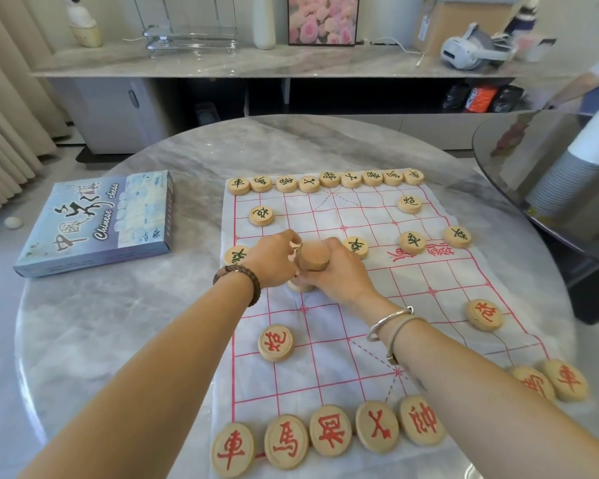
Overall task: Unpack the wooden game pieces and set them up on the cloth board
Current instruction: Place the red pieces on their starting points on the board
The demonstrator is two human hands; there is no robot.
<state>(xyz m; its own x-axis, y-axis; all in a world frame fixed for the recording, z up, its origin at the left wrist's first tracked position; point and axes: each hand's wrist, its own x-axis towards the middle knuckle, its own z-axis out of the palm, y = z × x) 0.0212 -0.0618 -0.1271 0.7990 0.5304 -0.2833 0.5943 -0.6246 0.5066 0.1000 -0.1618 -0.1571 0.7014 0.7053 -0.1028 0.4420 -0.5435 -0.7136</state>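
Both hands, left hand (274, 255) and right hand (336, 271), close their fingers around a stack of wooden pieces (313, 259) mid-board on the cloth board (325, 357), likely placing pawns next.

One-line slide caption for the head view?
Both hands grip a stack of wooden pieces mid-board on the half-set cloth board.

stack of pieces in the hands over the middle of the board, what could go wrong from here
1. The stack of wooden pieces is held between the left hand and right hand; if it tips, pieces could roll into the placed black soldier.
2. The cloth board looks wrinkled, so a forearm dragging on it may shift the whole setup.
3. The right forearm passes just above the red general and could nudge it.
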